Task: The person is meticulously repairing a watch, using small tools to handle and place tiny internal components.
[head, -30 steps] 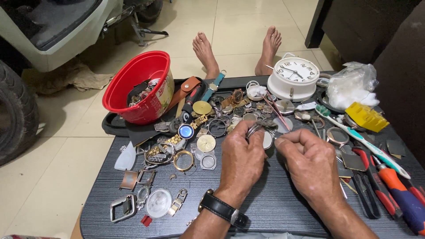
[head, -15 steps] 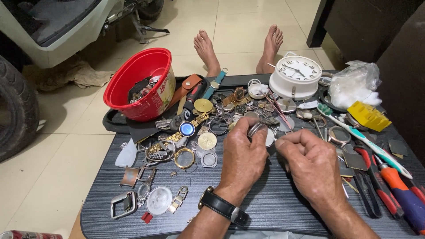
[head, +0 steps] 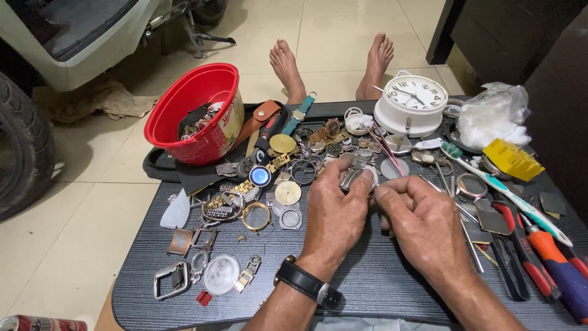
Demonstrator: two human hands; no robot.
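Note:
My left hand (head: 334,214), with a black wristwatch (head: 304,284) on its wrist, pinches a small silver metal watch part (head: 354,173) over the middle of the dark table (head: 367,288). My right hand (head: 422,224) is curled beside it, fingertips touching the same part from the right. Loose watch cases, dials and bracelet links (head: 257,196) lie scattered just left of the hands. Both hands hide what lies beneath them.
A red bowl (head: 196,113) with watch pieces stands at the back left. A white alarm clock (head: 410,104) and a plastic bag (head: 493,116) are at the back right. A toothbrush (head: 508,190), pliers and screwdrivers (head: 551,263) lie at the right. Two bare feet rest beyond the table.
Both hands stay together on the small metal part, which has turned slightly between the fingers. Nothing else on the table has moved.

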